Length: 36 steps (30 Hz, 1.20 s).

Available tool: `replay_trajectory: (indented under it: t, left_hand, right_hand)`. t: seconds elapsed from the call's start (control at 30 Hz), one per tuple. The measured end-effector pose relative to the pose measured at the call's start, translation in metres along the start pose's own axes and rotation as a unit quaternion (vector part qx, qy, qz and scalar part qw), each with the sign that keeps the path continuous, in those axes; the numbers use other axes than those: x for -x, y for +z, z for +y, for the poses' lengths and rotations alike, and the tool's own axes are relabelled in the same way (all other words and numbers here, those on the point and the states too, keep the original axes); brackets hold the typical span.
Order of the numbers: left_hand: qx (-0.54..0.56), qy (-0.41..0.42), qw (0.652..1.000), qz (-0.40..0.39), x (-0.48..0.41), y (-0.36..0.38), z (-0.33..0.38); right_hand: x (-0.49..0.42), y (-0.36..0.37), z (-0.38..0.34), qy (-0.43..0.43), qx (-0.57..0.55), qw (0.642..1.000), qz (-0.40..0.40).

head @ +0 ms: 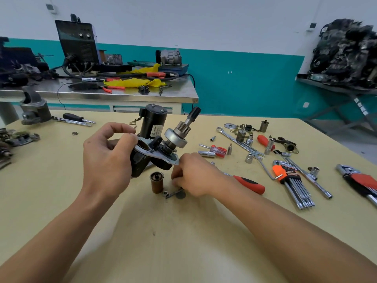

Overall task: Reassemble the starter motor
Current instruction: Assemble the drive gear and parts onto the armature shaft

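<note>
My left hand (108, 156) grips the starter motor (152, 158) and holds it up off the counter (183, 242), tilted, with its grey plate turned toward me. My fingers curl over the plate's upper edge beside the open round hole, and my palm wraps the black body below it. The shaft with the gear (177, 135) points up and to the right, away from that hand.

My right hand (193, 174) sits lower, just under the plate's bottom right corner, knuckles up and fingers curled down to the counter. The fingertips are hidden behind the hand itself, so I cannot tell whether they pinch something or only touch the small bits lying there. A thin metal piece (175, 193) pokes out from beneath that hand, beside a small socket (165, 194) and a dark disc (181, 195). A brown cylinder (157, 182) stands upright on the counter between my hands, right under the motor and apart from both.

Behind the motor rises a black can (154, 123). Its base is covered, and I cannot tell whether the two are joined. My right wrist hides the shaft of a red-handled screwdriver (249, 183). Beyond that lies a set of hex keys (291, 180) among loose sockets too small to sort out.
</note>
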<state>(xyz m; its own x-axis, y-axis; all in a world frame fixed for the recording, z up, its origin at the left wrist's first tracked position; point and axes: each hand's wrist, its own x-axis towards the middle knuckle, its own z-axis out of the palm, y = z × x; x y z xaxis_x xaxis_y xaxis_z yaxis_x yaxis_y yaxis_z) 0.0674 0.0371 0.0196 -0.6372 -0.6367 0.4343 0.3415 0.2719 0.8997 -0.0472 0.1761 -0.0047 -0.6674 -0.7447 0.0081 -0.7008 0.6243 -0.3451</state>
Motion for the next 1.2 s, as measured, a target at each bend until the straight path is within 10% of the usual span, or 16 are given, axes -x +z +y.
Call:
replay_trajectory:
  t: [0.33, 0.57, 0.97, 1.2]
  left_hand:
    - [0.006, 0.000, 1.000, -0.019, 0.003, 0.002, 0.002]
    - [-0.001, 0.005, 0.997, -0.075, 0.015, 0.011, 0.001]
    - [-0.031, 0.036, 0.983, -0.177, 0.041, 0.027, -0.006]
    - [-0.012, 0.019, 0.975, -0.221, 0.041, 0.025, -0.011]
  right_hand:
    - [0.032, -0.035, 0.006, 0.020, -0.018, 0.999, 0.037]
    - [0.095, -0.095, 0.017, -0.128, -0.371, 0.910, 0.133]
    - [0.070, -0.050, -0.008, -0.166, -0.083, 0.962, 0.202]
    - [0.064, -0.043, 0.000, -0.093, -0.182, 0.973, 0.105]
